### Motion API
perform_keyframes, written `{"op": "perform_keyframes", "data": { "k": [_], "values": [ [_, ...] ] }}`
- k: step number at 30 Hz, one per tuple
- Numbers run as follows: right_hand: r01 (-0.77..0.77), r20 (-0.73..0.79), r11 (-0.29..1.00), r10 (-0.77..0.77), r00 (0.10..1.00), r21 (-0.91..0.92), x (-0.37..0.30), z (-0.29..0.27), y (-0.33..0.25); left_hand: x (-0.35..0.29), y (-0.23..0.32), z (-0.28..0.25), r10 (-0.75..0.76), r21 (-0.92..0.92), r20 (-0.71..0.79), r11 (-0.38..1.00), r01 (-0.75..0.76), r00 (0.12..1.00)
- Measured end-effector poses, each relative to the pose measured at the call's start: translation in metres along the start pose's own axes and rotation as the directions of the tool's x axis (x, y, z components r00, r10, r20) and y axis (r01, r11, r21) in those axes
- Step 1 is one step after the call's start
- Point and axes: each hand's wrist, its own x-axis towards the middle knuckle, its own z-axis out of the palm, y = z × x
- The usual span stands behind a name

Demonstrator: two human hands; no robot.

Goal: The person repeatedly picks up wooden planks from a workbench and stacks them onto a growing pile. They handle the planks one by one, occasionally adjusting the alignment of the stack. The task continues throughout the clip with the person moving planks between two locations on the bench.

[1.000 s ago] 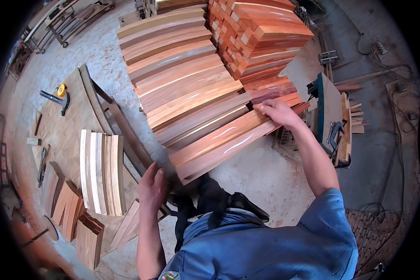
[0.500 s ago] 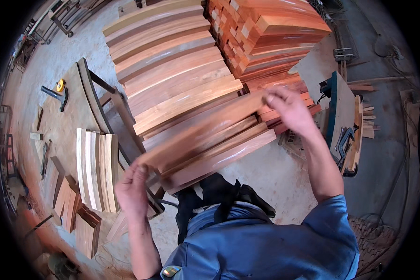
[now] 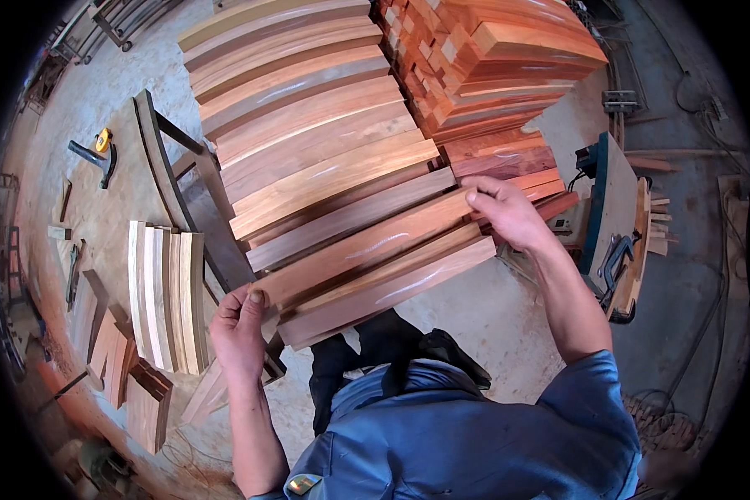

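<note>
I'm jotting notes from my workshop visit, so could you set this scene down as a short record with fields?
Left hand: grips the left end of an orange-brown wooden slat, thumb on top
Right hand: grips that slat's right end
Beyond the held slat: a row of curved wooden slats lying side by side
Far right of that row: a tall stack of reddish boards
Tabletop at left: hammer, yellow tape measure, pale curved strips
Clothing: blue shirt
</note>
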Motion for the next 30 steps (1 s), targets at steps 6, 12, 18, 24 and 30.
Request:
{"op": "perform_keyframes", "data": {
  "k": [6, 12, 18, 24, 30],
  "values": [
    [0.057, 0.014, 0.992, -0.056, 0.998, -0.111, 0.001, 0.008, 0.025, -0.008, -0.013, 0.007, -0.045, 0.017, 0.010, 0.999, 0.045, 0.999],
    [0.048, 0.024, 0.983, -0.045, 0.999, -0.179, 0.001, 0.010, 0.031, -0.011, -0.007, 0.011, -0.004, 0.225, -0.042, 0.974, 0.013, 0.999],
    [0.008, 0.049, 0.966, 0.005, 0.999, -0.259, 0.001, 0.008, 0.020, -0.004, -0.025, 0.006, -0.054, 0.205, -0.019, 0.977, 0.056, 0.998],
    [-0.007, 0.029, 0.944, 0.018, 0.999, -0.329, 0.001, 0.007, 0.018, -0.009, -0.016, 0.009, -0.074, 0.161, 0.007, 0.984, 0.072, 0.997],
    [-0.020, 0.048, 0.966, 0.033, 0.998, -0.259, -0.001, 0.002, 0.022, -0.010, 0.001, 0.001, -0.205, 0.223, 0.091, 0.958, 0.181, 0.975]
  ]
}}
